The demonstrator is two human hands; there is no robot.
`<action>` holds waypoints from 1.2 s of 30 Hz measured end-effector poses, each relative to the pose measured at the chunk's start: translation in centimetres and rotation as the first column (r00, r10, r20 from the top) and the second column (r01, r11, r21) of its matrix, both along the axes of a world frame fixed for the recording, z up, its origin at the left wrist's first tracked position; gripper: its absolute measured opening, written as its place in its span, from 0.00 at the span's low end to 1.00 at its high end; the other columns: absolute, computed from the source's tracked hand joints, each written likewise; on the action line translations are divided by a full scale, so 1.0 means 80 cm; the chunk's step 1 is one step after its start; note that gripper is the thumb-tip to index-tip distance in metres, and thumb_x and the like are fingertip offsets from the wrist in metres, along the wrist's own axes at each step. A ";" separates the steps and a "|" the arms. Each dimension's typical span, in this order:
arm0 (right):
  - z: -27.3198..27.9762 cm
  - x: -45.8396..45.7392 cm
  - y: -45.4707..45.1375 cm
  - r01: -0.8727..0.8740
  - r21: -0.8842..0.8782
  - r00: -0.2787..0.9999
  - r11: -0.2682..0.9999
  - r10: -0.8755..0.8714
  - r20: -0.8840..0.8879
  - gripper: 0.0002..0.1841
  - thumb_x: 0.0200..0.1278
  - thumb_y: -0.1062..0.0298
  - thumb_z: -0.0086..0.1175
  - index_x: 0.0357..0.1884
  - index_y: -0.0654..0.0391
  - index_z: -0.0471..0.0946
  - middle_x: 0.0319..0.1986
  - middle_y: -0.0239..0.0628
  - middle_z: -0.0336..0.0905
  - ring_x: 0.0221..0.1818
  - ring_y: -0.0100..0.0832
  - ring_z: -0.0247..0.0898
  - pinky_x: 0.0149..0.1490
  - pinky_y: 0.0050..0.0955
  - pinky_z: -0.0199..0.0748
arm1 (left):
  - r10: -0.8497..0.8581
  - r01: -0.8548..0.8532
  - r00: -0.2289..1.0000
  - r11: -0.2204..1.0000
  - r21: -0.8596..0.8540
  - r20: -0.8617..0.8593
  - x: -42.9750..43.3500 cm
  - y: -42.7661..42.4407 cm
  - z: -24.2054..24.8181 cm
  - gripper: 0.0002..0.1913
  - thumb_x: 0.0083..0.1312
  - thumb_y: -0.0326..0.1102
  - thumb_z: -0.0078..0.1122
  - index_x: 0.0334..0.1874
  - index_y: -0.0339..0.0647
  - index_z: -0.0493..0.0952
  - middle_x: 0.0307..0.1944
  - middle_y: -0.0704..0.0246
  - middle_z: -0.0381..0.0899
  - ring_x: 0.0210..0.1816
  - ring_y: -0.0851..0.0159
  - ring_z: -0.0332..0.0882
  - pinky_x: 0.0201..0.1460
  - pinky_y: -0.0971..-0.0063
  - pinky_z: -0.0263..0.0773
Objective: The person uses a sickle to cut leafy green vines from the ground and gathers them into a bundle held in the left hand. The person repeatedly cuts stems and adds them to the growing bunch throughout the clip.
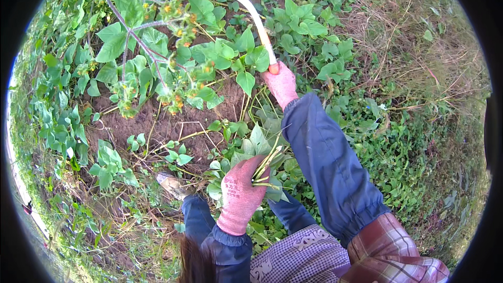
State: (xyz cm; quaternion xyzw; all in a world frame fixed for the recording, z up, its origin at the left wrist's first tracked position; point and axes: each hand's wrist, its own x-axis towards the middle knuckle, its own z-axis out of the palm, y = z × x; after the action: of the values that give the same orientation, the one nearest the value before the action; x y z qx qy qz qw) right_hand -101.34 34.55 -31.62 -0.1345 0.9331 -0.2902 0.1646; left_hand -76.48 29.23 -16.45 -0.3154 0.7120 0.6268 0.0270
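Note:
My right hand [281, 83], in a pink glove, grips the orange handle of a sickle [251, 10] whose curved blade reaches up and left over the leafy vines. Lower down, my left hand [241, 194], in a pink glove bearing writing, is closed around a bunch of cut green stems [268, 163]. Broad leaves [258, 141] show around that bunch, partly hidden by the hand. Low heart-leaved vines [224, 53] grow from the soil beyond both hands.
A tall hairy-stemmed weed with yellow-orange flower heads [173, 96] stands at the upper left. Bare brown soil [157, 125] shows between the vines. Dry grass [401, 39] lies at the upper right. A shoe [173, 185] rests on the ground left of my left hand.

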 end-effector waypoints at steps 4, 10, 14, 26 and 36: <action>0.084 0.070 0.042 0.283 -0.240 0.845 0.929 -0.122 0.521 0.16 0.52 0.68 0.65 0.40 0.61 0.73 0.26 0.30 0.74 0.22 0.21 0.70 0.27 0.22 0.72 | 0.016 -0.033 0.988 0.994 -0.107 -0.157 -0.009 -0.005 0.002 0.25 0.52 0.27 0.63 0.56 0.42 0.73 0.51 0.56 0.73 0.49 0.48 0.75 0.49 0.61 0.73; 0.233 0.149 0.117 0.469 -0.482 0.339 0.740 0.353 0.872 0.12 0.50 0.71 0.64 0.33 0.62 0.72 0.28 0.36 0.73 0.27 0.28 0.73 0.30 0.25 0.73 | -0.215 0.241 0.942 0.967 0.076 -0.256 -0.015 0.015 0.010 0.30 0.50 0.30 0.64 0.59 0.38 0.69 0.59 0.51 0.69 0.62 0.44 0.66 0.65 0.55 0.63; 0.258 0.156 0.148 0.498 -0.291 0.358 0.817 0.112 0.927 0.18 0.56 0.71 0.58 0.48 0.62 0.70 0.34 0.38 0.75 0.26 0.26 0.71 0.30 0.25 0.75 | -0.480 0.470 0.877 0.853 0.228 -0.012 -0.004 0.028 0.008 0.17 0.52 0.40 0.64 0.44 0.44 0.78 0.36 0.60 0.82 0.46 0.52 0.79 0.59 0.55 0.65; 0.161 0.223 0.252 0.830 0.265 -0.055 0.491 -0.400 0.915 0.23 0.65 0.41 0.53 0.45 0.52 0.69 0.24 0.31 0.68 0.16 0.28 0.63 0.20 0.29 0.66 | -0.695 0.660 0.688 0.719 0.218 0.208 0.043 0.047 -0.017 0.17 0.53 0.38 0.53 0.43 0.43 0.81 0.38 0.58 0.83 0.45 0.51 0.80 0.48 0.59 0.74; 0.190 0.273 0.325 -0.028 0.495 0.161 0.869 -0.485 0.860 0.18 0.67 0.50 0.53 0.42 0.57 0.67 0.19 0.27 0.65 0.14 0.22 0.62 0.19 0.25 0.65 | -0.679 0.701 0.664 0.711 0.057 0.313 0.062 0.052 -0.037 0.14 0.51 0.38 0.56 0.40 0.45 0.81 0.33 0.60 0.82 0.41 0.52 0.80 0.44 0.59 0.74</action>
State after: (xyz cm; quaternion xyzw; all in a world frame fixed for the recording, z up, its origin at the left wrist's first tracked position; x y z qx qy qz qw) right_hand -79.49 60.53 -16.45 0.2625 0.6615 -0.1332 0.6898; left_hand -71.51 33.36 -19.39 -0.1177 0.7856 0.4870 0.3631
